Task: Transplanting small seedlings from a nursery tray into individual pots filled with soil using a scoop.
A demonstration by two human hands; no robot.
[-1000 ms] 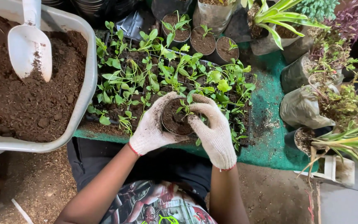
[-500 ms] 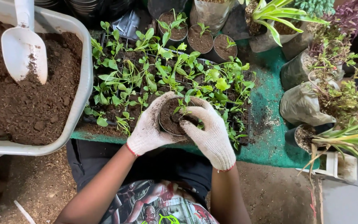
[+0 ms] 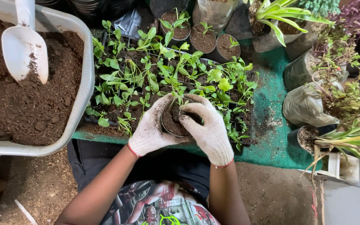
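Sitting, seemingly cupped, pot [image 3: 176, 123] between grips

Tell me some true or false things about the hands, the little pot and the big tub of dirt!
1. Both hands wear white knitted gloves. True: the left hand and the right hand are both gloved.
2. The small pot is empty. False: it holds dark soil and a thin green seedling.
3. The white scoop lies in the grey tub of soil. True.
4. The right hand holds the scoop. False: the scoop lies alone; the right hand's fingers press on the soil in the pot.
5. The seedling tray sits on a red mat. False: the mat is green.
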